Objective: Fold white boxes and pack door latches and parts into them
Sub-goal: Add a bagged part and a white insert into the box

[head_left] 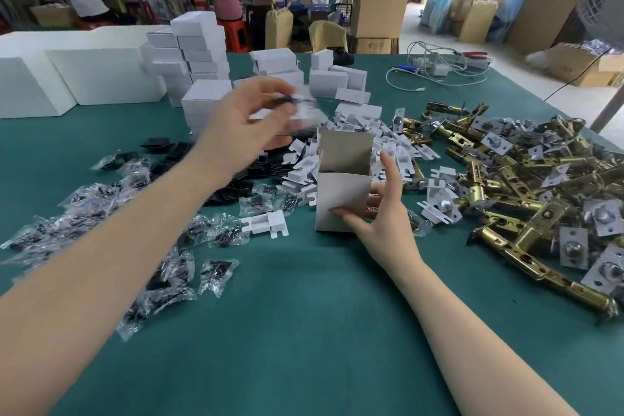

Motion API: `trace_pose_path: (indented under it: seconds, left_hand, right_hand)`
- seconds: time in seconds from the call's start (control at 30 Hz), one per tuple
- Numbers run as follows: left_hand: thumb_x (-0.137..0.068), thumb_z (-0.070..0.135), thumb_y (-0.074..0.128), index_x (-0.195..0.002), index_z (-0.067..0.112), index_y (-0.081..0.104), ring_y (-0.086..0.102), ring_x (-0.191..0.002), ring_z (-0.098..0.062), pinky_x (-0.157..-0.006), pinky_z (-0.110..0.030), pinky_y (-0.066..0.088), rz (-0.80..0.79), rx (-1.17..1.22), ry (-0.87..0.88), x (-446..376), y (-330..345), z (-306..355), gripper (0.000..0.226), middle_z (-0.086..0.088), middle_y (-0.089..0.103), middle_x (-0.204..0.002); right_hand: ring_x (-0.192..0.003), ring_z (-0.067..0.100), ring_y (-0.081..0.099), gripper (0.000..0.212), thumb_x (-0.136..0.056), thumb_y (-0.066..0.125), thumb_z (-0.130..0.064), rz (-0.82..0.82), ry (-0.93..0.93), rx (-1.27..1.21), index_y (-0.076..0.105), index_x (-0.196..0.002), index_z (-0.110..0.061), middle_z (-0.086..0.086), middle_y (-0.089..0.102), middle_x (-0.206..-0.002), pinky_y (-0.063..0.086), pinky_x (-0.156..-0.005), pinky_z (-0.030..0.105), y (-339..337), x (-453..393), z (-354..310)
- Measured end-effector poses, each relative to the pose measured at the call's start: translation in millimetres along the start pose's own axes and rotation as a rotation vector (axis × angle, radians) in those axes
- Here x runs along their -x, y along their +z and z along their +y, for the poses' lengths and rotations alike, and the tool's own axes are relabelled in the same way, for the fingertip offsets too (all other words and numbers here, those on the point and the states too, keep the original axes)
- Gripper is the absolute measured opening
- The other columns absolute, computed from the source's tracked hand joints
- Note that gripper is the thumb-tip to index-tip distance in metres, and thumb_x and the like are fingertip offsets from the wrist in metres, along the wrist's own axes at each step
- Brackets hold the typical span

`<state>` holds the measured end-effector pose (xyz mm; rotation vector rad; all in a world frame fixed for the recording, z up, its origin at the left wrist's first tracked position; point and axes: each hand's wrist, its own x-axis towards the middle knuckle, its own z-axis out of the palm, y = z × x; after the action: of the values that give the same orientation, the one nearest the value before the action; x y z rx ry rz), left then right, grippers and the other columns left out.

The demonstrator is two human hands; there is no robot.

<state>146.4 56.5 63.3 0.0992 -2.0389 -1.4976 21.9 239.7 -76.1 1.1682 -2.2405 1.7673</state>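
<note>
While the right hand (374,209) grips an upright open box (342,179) on the green bench (304,331), thumb across its front face and fingers curled round the right side, the left hand (243,132) hovers above and to the left of the box mouth, pinching a small clear bag (300,105) of dark parts; motion blur hides what exactly is in it. The box stands with its long axis vertical and its top flap raised at the back, so the opening faces up. The bag lies up and left of that opening, near it but not yet over it, and my reading is that the coming move is a short drop rightward and down into the mouth, the left hand being the nearer one to make it. More bags (169,263) lie scattered on the left, white card inserts (354,142) behind the box, brass latches (506,186) piled on the right, and closed boxes (199,54) stacked at the back. No brand, label or writing can be read on anything.
</note>
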Motion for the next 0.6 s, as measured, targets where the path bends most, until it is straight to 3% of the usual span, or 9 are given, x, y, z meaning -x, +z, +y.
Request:
trace_pose_path:
  seconds: [0.1,0.2,0.27,0.47,0.6]
  left_hand:
    - [-0.089,0.01,0.069,-0.106,0.026,0.058,0.07,-0.085,-0.008,-0.077,-0.019,0.052,-0.147,-0.213,0.102,-3.0,35.9,-1.9,0.026,0.009,0.074,-0.097]
    - [-0.086,0.01,0.072,-0.102,0.026,0.062,0.065,-0.089,0.005,-0.079,-0.009,0.043,-0.133,-0.385,0.159,-3.9,56.6,-12.5,0.025,0.018,0.07,-0.099]
    - [-0.085,0.008,0.072,-0.101,0.025,0.068,0.064,-0.093,0.004,-0.082,-0.007,0.043,-0.161,-0.469,0.186,-4.4,59.3,-18.8,0.023,0.015,0.07,-0.099]
    - [-0.089,0.01,0.067,-0.105,0.021,0.076,0.061,-0.085,-0.018,-0.079,-0.035,0.049,-0.177,-0.871,0.378,-2.7,51.3,-24.7,0.021,0.005,0.075,-0.092]
    - [-0.088,0.014,0.066,-0.11,0.027,0.072,0.057,-0.083,-0.019,-0.083,-0.039,0.048,-0.154,-0.959,0.412,-2.7,48.3,-19.5,0.026,0.014,0.074,-0.09]
  right_hand:
    - [-0.089,-0.001,0.061,0.111,-0.078,0.083,-0.015,0.0,-0.015,-0.005,0.006,-0.122,-0.081,-0.005,0.06,-0.107,0.047,-0.074,0.009,-0.3,1.5,-1.4]
    - [-0.089,-0.003,0.06,0.112,-0.077,0.083,-0.015,-0.004,-0.018,0.001,0.004,-0.123,-0.081,-0.007,0.058,-0.105,0.047,-0.072,0.008,-1.3,3.4,-1.1]
    - [-0.09,-0.003,0.059,0.113,-0.077,0.083,-0.017,-0.007,-0.015,0.011,0.002,-0.123,-0.081,-0.011,0.057,-0.104,0.048,-0.073,0.011,-1.9,3.5,-0.2]
    - [-0.089,-0.006,0.058,0.113,-0.077,0.083,-0.017,-0.009,-0.003,0.019,0.002,-0.124,-0.08,-0.019,0.054,-0.104,0.045,-0.07,0.006,-1.9,2.2,2.2]
    - [-0.09,-0.007,0.058,0.112,-0.077,0.083,-0.019,-0.017,0.006,0.021,0.002,-0.126,-0.078,-0.02,0.053,-0.104,0.044,-0.072,0.006,-1.9,2.6,1.4]
